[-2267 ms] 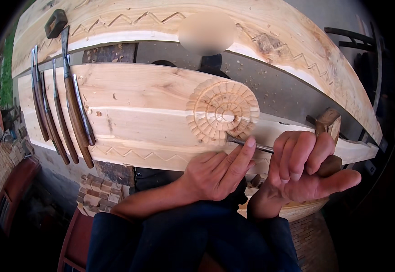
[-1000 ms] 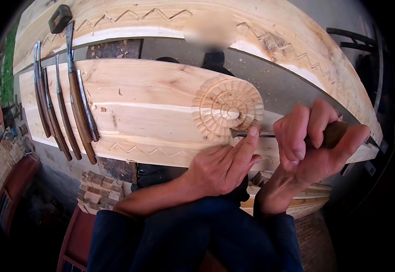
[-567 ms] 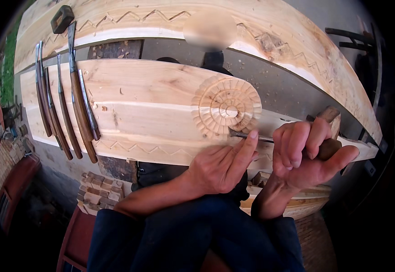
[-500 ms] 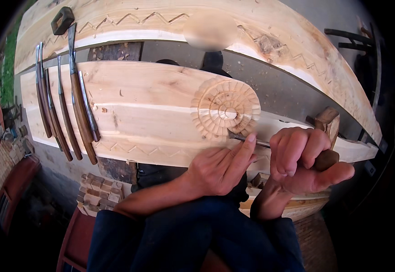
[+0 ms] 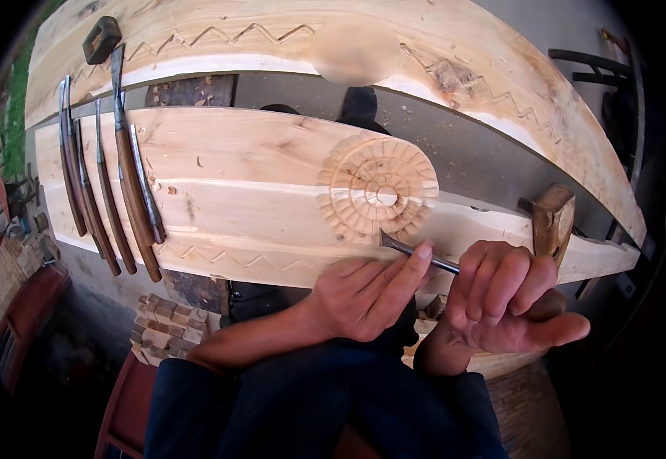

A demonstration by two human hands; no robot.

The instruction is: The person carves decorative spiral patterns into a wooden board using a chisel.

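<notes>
A wood carving chisel [image 5: 409,249] slants across the near edge of a round carved rosette [image 5: 382,197] with concentric rings of small notches. The chisel's tip meets the rosette's outer rim. My right hand [image 5: 505,287] wraps its fingers round the chisel's handle, thumb stretched out to the right; the rounded handle end shows partly behind the hand. Close to the blade, my left hand [image 5: 363,298] steadies the steel shaft between its fingers, with the fingertips against the metal. The rosette is cut into a long pale wooden board [image 5: 256,164], which also bears a shallow zigzag line.
Several wooden-handled chisels [image 5: 130,183] lie across the board's left end. Beyond is a second curved board [image 5: 233,50] with a dark metal block [image 5: 102,40] on it. A wooden mallet-like piece [image 5: 553,218] rests at the right. Small wood blocks [image 5: 172,329] are stacked at lower left.
The chisel has shifted slightly toward me and shows more of its steel shaft. My right hand has dropped a little and moved left; my left hand has barely moved.
</notes>
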